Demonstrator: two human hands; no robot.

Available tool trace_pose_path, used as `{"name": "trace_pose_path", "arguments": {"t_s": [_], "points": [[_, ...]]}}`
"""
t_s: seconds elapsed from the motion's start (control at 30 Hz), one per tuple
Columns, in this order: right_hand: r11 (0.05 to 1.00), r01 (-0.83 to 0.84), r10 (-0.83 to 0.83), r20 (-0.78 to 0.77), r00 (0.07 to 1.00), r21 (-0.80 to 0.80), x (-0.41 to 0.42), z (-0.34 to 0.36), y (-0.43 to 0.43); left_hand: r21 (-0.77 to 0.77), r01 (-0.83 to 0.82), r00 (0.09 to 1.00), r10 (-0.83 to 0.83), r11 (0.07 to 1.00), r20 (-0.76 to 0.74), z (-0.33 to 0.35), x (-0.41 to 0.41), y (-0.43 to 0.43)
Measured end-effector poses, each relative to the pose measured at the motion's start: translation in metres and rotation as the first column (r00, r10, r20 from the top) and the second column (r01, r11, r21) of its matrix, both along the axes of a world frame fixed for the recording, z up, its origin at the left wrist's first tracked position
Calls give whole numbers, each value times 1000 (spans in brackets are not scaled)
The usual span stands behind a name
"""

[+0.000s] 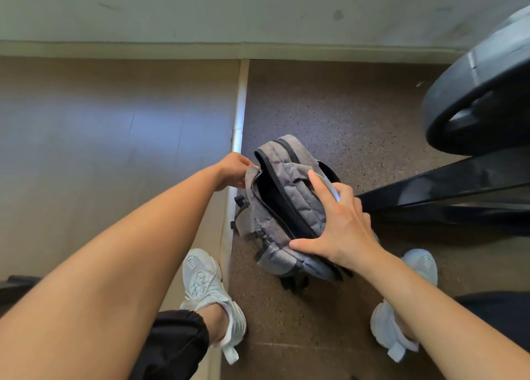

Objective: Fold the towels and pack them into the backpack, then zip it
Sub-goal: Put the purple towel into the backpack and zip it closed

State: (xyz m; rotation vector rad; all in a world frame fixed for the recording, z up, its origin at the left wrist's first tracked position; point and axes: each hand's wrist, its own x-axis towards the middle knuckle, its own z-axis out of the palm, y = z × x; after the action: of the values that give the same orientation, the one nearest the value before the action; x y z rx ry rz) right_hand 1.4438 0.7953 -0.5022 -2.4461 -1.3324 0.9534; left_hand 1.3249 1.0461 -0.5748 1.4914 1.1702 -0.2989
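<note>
Backpack [286,207] on floor [329,107] is pinched at its open zip by the left hand [233,170]; right hand [341,227] is laid on it, fingers spread.

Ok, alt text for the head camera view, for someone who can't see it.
A person stands over a grey backpack on the floor, its top unzipped; the left hand pinches its edge, the right hand lies spread across its front.
</note>
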Motion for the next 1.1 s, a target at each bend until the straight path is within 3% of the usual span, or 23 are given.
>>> {"name": "trace_pose_path", "arguments": {"t_s": [0.13, 0.27, 0.43, 0.63, 0.77, 0.87, 1.0, 1.1], "points": [[1000, 11, -11, 5, 1000, -4, 1, 0, 0, 11, 50, 998, -50, 999, -23, -4, -7, -1], [1000, 3, -3, 1, 1000, -5, 0, 1, -2, 171, 71, 996, -60, 983, -69, 7, -9, 7], [1000, 10, -10, -10, 1000, -8, 5, 1, -3, 387, 93, 992, -117, 917, 40, 53, -3, 6], [999, 36, -35, -25, 999, 9, 8, 0, -6, 684, 384, 876, -480, 620, -57, 104, -7, -23], [999, 25, -25, -8, 1000, 32, 7, -1, -9, 763, 460, 826, -534, 454, -181, 109, -19, -50], [993, 68, -67, -11, 998, 93, 8, 2, -8, 790, 392, 888, -418, 471, -191, 112, -25, -57], [922, 128, -171, 88, 981, 366, 7, 16, 13, 814, 176, 978, -190, 554, -82, 111, -32, -67], [872, 98, -106, -11, 994, 479, 11, 31, 47, 793, 38, 996, -86, 608, 18, 105, -31, -73]]}}
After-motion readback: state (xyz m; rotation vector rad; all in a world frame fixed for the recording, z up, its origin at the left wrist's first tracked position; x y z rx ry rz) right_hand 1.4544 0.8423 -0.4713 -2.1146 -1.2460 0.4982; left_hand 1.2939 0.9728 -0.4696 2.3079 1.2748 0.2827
